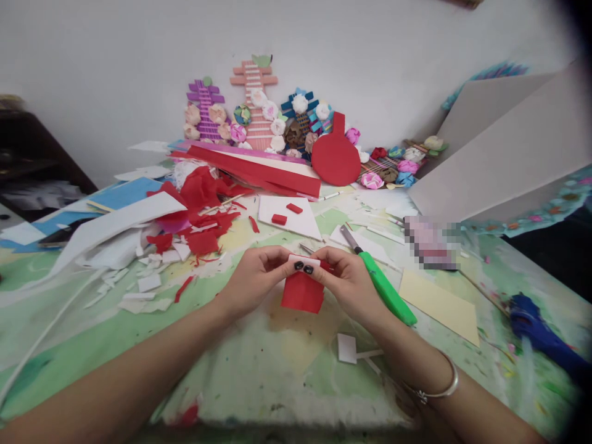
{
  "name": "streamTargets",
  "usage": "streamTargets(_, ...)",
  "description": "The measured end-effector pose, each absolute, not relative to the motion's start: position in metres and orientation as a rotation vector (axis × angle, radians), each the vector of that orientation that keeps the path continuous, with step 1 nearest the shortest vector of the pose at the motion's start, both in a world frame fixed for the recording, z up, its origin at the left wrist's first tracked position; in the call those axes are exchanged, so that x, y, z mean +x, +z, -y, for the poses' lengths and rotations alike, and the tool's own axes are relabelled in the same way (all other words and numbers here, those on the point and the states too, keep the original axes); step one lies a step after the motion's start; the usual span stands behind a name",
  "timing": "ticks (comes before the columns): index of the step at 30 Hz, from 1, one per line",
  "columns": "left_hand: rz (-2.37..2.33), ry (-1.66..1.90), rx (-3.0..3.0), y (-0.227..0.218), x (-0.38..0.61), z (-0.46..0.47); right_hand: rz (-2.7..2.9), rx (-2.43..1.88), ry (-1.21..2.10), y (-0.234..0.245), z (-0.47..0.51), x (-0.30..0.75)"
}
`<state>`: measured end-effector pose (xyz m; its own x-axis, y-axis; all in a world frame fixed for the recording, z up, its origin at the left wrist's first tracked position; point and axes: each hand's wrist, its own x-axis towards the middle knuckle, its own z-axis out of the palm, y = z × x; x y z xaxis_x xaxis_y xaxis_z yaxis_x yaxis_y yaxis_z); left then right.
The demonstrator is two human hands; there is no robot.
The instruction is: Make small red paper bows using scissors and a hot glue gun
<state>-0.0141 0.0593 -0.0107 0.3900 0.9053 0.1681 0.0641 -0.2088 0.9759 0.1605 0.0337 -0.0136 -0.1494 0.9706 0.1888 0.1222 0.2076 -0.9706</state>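
Between my two hands, just above the tabletop, is a piece of red paper point(303, 295) with a small white strip point(304, 260) at its upper edge. My left hand point(259, 274) pinches the left side, thumb on the near face and fingers behind. On the right side my right hand point(345, 277) grips it the same way, and the two thumb tips nearly meet. The paper's lower part hangs down free. Close beyond my right hand lies a green utility knife point(386, 287), blade end pointing away. A white board point(284, 216) with two small red blocks point(279, 219) lies farther back.
Red paper scraps point(203, 240) and white offcuts point(148, 283) cover the left side. A cream card point(439, 305) and a blue glue gun point(531, 320) lie to the right. A small white square point(346, 348) sits near my right forearm. Paper-flower crafts point(252, 111) lean against the wall.
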Motion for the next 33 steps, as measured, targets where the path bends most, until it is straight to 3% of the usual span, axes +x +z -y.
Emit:
streamTargets(11,-0.842,0.839,1.348,-0.0205,-0.0095,-0.0558,1.363,-1.09,1.188,-0.0204,-0.0397,0.1611)
streamTargets(33,-0.862,0.771,1.509,-0.0207,-0.0091,-0.0541,1.852,-1.089,0.34,-0.0202,-0.0308,0.1635)
